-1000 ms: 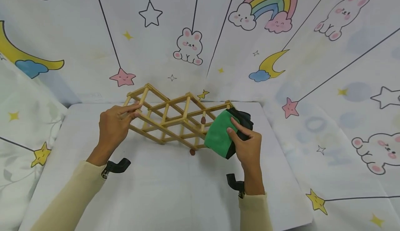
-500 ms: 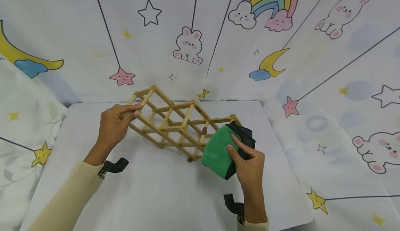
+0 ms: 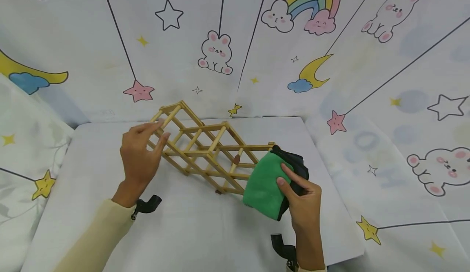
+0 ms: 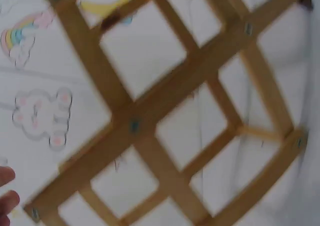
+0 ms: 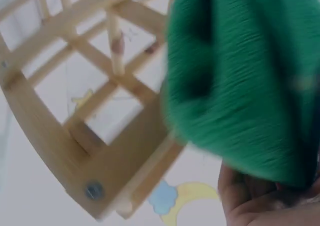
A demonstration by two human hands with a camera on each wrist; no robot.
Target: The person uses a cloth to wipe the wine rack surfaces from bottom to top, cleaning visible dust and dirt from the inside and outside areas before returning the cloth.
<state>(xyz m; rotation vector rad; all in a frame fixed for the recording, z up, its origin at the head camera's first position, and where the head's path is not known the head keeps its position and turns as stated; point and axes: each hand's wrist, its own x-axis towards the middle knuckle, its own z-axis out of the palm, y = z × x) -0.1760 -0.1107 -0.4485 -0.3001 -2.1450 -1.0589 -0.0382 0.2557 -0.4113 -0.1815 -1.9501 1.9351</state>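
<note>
A wooden lattice rack (image 3: 209,153) with crossed slats and round rods stands tilted on the white table; metal screw heads show on its slats in the wrist views. My left hand (image 3: 141,149) is at the rack's left end, thumb and forefinger spread apart with nothing between them. In the left wrist view its fingertips (image 4: 7,196) appear at the left edge, apart from the slats. My right hand (image 3: 306,206) pinches a folded green and black cloth (image 3: 266,184) between thumb and fingers. This cloth covers the rack's right end in the head view; whether they touch is unclear.
The white tabletop (image 3: 191,231) spreads in front of the rack. A white sheet (image 3: 275,63) printed with rabbits, stars and moons hangs close behind and along both sides. Dark brown tips (image 3: 236,159) show on some rack rods.
My left hand has let go of the rack's left rod, its fingers parting. The right hand, still holding the cloth, and the rack's right end have come lower, toward me.
</note>
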